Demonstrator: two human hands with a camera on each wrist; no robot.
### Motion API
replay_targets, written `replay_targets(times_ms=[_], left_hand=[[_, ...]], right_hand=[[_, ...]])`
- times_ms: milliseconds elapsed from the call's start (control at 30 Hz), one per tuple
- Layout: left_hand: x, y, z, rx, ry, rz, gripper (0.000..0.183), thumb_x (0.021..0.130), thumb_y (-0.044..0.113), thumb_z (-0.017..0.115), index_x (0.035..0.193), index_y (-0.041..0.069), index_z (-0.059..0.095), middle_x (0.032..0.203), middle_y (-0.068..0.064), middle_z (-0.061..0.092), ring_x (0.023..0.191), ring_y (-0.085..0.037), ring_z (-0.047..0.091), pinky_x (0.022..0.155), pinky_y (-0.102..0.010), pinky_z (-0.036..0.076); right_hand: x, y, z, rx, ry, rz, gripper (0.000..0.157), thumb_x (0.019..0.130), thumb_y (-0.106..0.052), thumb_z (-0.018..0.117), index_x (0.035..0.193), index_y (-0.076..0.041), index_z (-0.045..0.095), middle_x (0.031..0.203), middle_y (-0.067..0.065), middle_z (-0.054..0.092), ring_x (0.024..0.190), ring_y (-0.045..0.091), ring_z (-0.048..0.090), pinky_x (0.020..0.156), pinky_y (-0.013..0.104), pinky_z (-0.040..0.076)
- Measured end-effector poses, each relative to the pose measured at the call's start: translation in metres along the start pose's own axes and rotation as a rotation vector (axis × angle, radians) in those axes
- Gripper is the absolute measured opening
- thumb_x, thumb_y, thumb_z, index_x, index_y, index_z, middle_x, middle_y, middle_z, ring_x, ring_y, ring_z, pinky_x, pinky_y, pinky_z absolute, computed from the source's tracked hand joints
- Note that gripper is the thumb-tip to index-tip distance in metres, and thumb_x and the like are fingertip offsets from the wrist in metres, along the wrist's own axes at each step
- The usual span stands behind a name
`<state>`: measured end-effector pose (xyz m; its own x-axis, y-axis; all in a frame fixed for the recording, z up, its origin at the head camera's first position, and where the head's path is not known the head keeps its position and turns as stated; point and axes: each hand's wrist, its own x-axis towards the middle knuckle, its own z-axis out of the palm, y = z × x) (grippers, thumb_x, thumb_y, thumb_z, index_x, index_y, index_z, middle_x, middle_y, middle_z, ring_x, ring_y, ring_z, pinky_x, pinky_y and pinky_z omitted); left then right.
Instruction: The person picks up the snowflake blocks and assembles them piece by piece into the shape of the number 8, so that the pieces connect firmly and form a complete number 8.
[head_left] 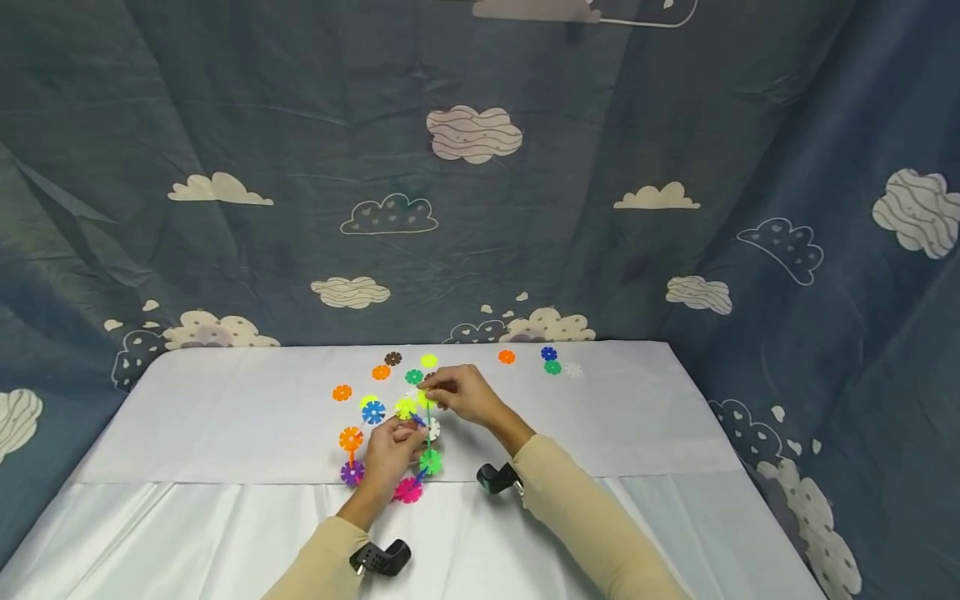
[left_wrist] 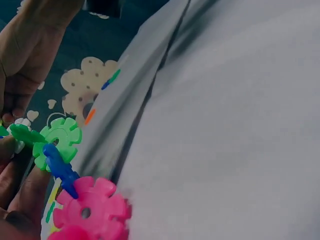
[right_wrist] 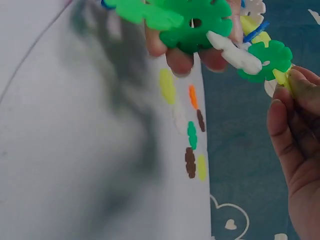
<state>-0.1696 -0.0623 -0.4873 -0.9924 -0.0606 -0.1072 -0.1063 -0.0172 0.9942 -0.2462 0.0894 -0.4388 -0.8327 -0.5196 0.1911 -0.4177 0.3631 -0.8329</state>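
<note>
Notched plastic flower discs are slotted together into a colourful chain. My left hand (head_left: 392,457) grips it near the middle, fingers curled behind a dark green disc (right_wrist: 215,32). From there it runs to a bright green disc (left_wrist: 70,135), a blue disc (left_wrist: 61,167) and a pink disc (left_wrist: 95,207). To the left of that hand, an orange disc (head_left: 351,439) and a purple disc (head_left: 352,473) show. At the chain's upper end, my right hand (head_left: 465,393) pinches a yellow disc (right_wrist: 281,77) at a second green disc (right_wrist: 270,57). A white disc (right_wrist: 235,52) links the two green ones.
Loose discs lie toward the table's back, among them a brown disc (head_left: 393,358) and an orange disc (head_left: 381,372). Farther right are another orange disc (head_left: 507,357) and a blue disc (head_left: 549,353). A cloud-patterned curtain (head_left: 540,267) hangs behind the white-covered table (head_left: 622,417).
</note>
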Motion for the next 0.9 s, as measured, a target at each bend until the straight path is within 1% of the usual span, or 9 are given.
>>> replay_targets(times_ms=[133, 200, 333, 433, 533, 633, 733, 833, 900], left_hand=[[-0.001, 0.003, 0.007, -0.122, 0.016, -0.042, 0.017, 0.093, 0.004, 0.062, 0.100, -0.009, 0.054, 0.091, -0.018, 0.071, 0.074, -0.019, 0.071, 0.061, -0.023, 0.057], [-0.002, 0.003, 0.013, -0.190, 0.023, -0.069, 0.016, 0.094, 0.004, 0.061, 0.100, -0.008, 0.053, 0.091, -0.019, 0.071, 0.076, -0.020, 0.071, 0.063, -0.024, 0.058], [-0.005, 0.003, 0.029, -0.314, 0.060, -0.114, 0.017, 0.094, 0.004, 0.061, 0.101, -0.008, 0.052, 0.088, -0.015, 0.071, 0.075, -0.018, 0.070, 0.059, -0.019, 0.056], [-0.007, 0.003, 0.042, -0.414, 0.107, -0.142, 0.015, 0.094, 0.004, 0.060, 0.100, -0.007, 0.051, 0.083, -0.012, 0.070, 0.074, -0.016, 0.068, 0.052, -0.014, 0.049], [-0.009, 0.002, 0.055, -0.507, 0.178, -0.185, 0.013, 0.095, 0.004, 0.059, 0.098, -0.004, 0.050, 0.082, -0.007, 0.065, 0.073, -0.015, 0.066, 0.051, -0.015, 0.046], [-0.009, 0.002, 0.066, -0.558, 0.250, -0.213, 0.013, 0.095, 0.004, 0.058, 0.098, -0.004, 0.048, 0.082, -0.006, 0.059, 0.074, -0.014, 0.064, 0.057, -0.019, 0.052], [-0.008, 0.002, 0.075, -0.586, 0.291, -0.219, 0.016, 0.096, 0.005, 0.057, 0.103, -0.006, 0.048, 0.083, -0.008, 0.057, 0.075, -0.014, 0.062, 0.064, -0.023, 0.055], [-0.006, 0.001, 0.081, -0.595, 0.284, -0.224, 0.023, 0.098, 0.007, 0.054, 0.111, -0.009, 0.045, 0.085, -0.008, 0.056, 0.078, -0.014, 0.061, 0.075, -0.028, 0.056], [-0.007, -0.001, 0.082, -0.585, 0.247, -0.229, 0.029, 0.099, 0.008, 0.052, 0.118, -0.012, 0.042, 0.087, -0.008, 0.056, 0.080, -0.014, 0.060, 0.085, -0.034, 0.055]], right_hand=[[0.002, 0.002, -0.002, 0.071, 0.017, 0.038, 0.021, 0.090, 0.000, 0.065, 0.109, 0.008, 0.067, 0.086, 0.015, 0.067, 0.061, 0.013, 0.057, 0.063, 0.049, 0.055], [0.003, 0.005, -0.003, 0.119, 0.029, 0.060, 0.019, 0.089, 0.001, 0.066, 0.106, 0.008, 0.065, 0.084, 0.015, 0.066, 0.061, 0.014, 0.058, 0.063, 0.046, 0.056], [0.003, 0.011, -0.006, 0.190, 0.017, 0.068, 0.016, 0.088, 0.003, 0.066, 0.102, 0.010, 0.064, 0.081, 0.017, 0.064, 0.061, 0.013, 0.058, 0.059, 0.031, 0.056], [0.001, 0.011, -0.009, 0.215, -0.022, 0.070, 0.019, 0.088, 0.006, 0.064, 0.105, 0.013, 0.065, 0.086, 0.023, 0.066, 0.063, 0.015, 0.058, 0.061, 0.034, 0.057], [-0.002, 0.004, -0.012, 0.219, -0.064, 0.089, 0.022, 0.089, 0.007, 0.062, 0.109, 0.016, 0.063, 0.094, 0.026, 0.066, 0.065, 0.018, 0.059, 0.065, 0.037, 0.057], [-0.005, -0.003, -0.013, 0.234, -0.077, 0.121, 0.022, 0.090, 0.008, 0.061, 0.110, 0.017, 0.061, 0.098, 0.027, 0.065, 0.069, 0.018, 0.061, 0.068, 0.035, 0.057], [-0.007, -0.006, -0.012, 0.252, -0.038, 0.158, 0.019, 0.089, 0.007, 0.061, 0.106, 0.017, 0.062, 0.094, 0.027, 0.066, 0.071, 0.017, 0.062, 0.070, 0.031, 0.057], [-0.008, -0.005, -0.010, 0.269, -0.012, 0.194, 0.017, 0.089, 0.006, 0.062, 0.103, 0.016, 0.063, 0.090, 0.025, 0.066, 0.072, 0.014, 0.062, 0.070, 0.027, 0.056], [-0.009, 0.001, -0.008, 0.277, -0.005, 0.215, 0.017, 0.089, 0.005, 0.063, 0.103, 0.016, 0.064, 0.089, 0.024, 0.067, 0.072, 0.012, 0.062, 0.071, 0.026, 0.056]])
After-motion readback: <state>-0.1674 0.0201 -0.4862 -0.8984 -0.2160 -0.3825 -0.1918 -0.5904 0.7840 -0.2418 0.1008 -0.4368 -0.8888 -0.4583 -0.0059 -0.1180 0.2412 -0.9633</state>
